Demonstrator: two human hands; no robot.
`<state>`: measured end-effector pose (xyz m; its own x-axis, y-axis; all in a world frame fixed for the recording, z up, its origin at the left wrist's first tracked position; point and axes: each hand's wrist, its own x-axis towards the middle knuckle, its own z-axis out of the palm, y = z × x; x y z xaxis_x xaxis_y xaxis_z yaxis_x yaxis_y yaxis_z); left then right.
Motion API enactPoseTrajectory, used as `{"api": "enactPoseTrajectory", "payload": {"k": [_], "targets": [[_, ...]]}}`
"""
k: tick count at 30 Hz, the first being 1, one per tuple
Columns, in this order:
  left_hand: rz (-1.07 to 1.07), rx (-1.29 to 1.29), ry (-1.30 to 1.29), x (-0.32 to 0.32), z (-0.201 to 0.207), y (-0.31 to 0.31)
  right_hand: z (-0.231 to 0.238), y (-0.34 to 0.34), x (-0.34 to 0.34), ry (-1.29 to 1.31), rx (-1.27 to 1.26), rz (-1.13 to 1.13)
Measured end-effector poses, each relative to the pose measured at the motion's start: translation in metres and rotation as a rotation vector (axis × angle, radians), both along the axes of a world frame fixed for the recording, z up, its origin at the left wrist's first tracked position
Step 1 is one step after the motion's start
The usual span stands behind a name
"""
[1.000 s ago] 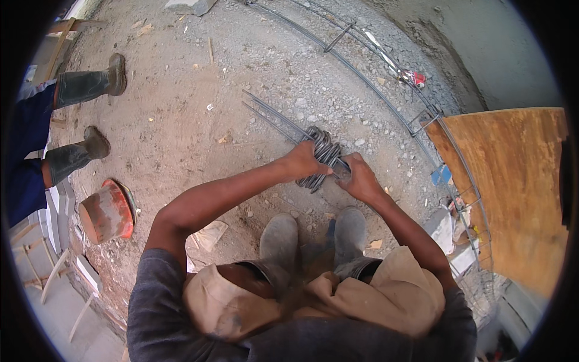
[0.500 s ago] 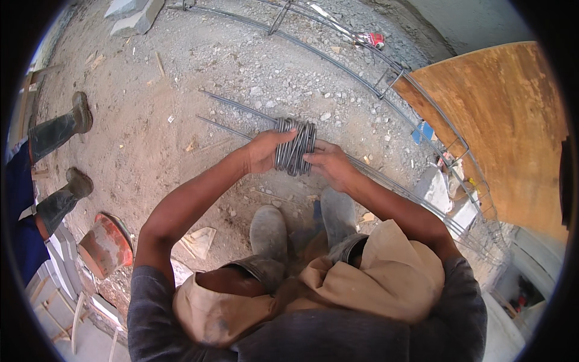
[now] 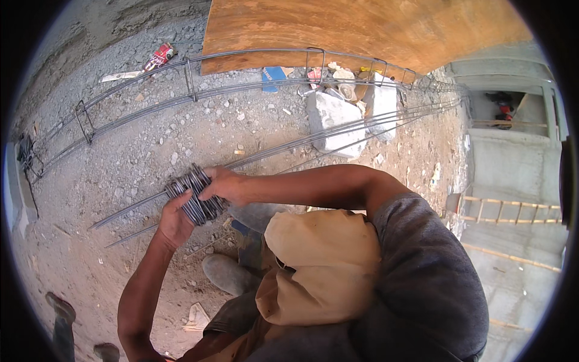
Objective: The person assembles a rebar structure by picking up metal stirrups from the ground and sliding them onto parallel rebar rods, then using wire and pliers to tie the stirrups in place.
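Note:
Both hands grip a thick bundle of dark steel stirrups [image 3: 196, 194], packed tightly side by side. My left hand [image 3: 175, 223] is closed on its near left side, with the thumb laid over the wires. My right hand [image 3: 223, 183] grips the far right side. Long thin steel rebars [image 3: 301, 142] run under my right forearm to the bundle and stick out beyond it to the left; whether they all pass through the stirrups is hidden. My grey boots [image 3: 226, 273] stand on the dirt just below.
A long rebar cage [image 3: 192, 81] lies across the gravel. Behind it is a brown plywood sheet [image 3: 362, 30]. White concrete blocks [image 3: 336, 123] sit under the bars at right. Another person's boot [image 3: 61, 309] shows at lower left, and a wooden ladder [image 3: 512, 211] at far right.
My view has swung to the right, so the plywood, blocks and ladder show more fully. Both hands stay on the stirrup bundle, which now appears lower and further left in the picture.

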<state>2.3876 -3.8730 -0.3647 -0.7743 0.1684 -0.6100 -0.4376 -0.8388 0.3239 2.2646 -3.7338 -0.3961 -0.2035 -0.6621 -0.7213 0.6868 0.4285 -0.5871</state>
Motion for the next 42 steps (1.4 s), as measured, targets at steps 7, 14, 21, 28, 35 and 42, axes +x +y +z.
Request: {"api": "enactPoseTrajectory", "payload": {"k": [7,14,21,28,35,42], "targets": [[-0.065,0.179,0.157,-0.063,-0.008,0.068,0.050,0.080,-0.070,-0.160,0.068,-0.069],[-0.031,0.187,0.146,-0.082,-0.031,0.099,0.045,0.116,-0.080,-0.223,0.033,-0.105],[-0.348,-0.362,0.053,-0.079,-0.040,0.079,0.031,0.110,-0.077,-0.204,0.085,-0.131],[-0.869,-1.036,0.171,-0.089,-0.050,0.039,0.020,0.102,-0.081,-0.262,0.070,-0.021],[-0.916,-1.177,0.066,-0.064,-0.028,0.016,0.023,0.091,-0.077,-0.279,-0.017,0.031],[-0.875,-2.026,0.465,-0.041,0.004,-0.021,0.014,0.089,-0.074,-0.260,-0.016,0.102]]}}
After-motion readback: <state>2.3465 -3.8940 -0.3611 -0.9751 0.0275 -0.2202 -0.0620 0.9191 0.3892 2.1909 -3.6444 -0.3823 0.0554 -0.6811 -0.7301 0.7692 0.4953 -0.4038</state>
